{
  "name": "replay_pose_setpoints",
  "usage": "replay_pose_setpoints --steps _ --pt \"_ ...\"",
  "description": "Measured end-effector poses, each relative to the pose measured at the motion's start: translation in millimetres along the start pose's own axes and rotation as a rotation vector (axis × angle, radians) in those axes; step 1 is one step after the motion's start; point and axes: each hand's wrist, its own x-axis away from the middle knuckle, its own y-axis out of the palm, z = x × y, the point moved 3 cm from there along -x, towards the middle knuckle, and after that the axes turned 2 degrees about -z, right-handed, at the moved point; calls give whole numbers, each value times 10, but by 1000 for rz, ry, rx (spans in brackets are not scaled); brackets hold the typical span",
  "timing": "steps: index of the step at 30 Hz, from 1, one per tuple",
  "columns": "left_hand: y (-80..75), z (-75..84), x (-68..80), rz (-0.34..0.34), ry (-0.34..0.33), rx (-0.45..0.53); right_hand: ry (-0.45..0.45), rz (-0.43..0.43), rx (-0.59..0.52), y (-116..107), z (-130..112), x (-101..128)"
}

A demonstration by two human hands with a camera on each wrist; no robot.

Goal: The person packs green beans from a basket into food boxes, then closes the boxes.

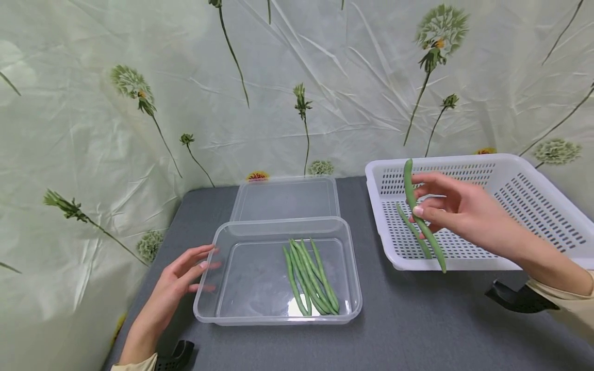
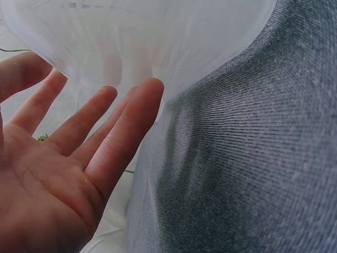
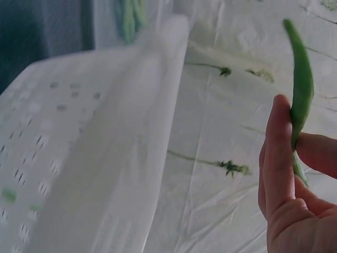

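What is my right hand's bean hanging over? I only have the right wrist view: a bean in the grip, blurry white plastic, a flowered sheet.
Observer: The right hand pinches the green bean above the white perforated basket, near its left end.
Operator: Anything left in that basket?
Observer: One more bean lies on its floor.
Operator: Where is the clear container?
Observer: The clear container sits left of the basket, with several beans lying in its right half.
Operator: And my left hand?
Observer: The left hand is open, fingertips against the container's left wall.
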Motion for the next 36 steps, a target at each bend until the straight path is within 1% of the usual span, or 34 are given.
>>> replay_pose_setpoints --steps 4,7,9,13,16,19,20,25,29,33,36 --pt "-11 -13 1 -3 -6 3 -31 10 -78 97 -73 -4" --pt "-15 -16 3 -18 10 8 -65 21 -137 153 -133 -28" --pt "-18 -17 6 -23 20 11 -73 32 -153 190 -177 -54" --pt "-23 -20 13 -26 21 23 -127 17 -244 293 -261 -121" --pt "-20 -11 10 -28 16 24 -189 18 -263 386 -308 -152" --pt "-15 -1 4 -26 14 21 -221 30 -258 492 -331 -166" --pt "-14 1 3 -25 13 21 -217 35 -254 528 -333 -169" --pt "-4 4 -10 -24 13 20 -213 31 -314 683 -324 -184" --pt "-5 3 -12 -23 22 20 -185 17 -344 794 -305 -212" --pt "-5 1 -7 -20 27 26 -142 -28 -367 919 -276 -245" --pt "-6 -5 -6 -17 23 30 -134 -78 -394 1020 -264 -270"
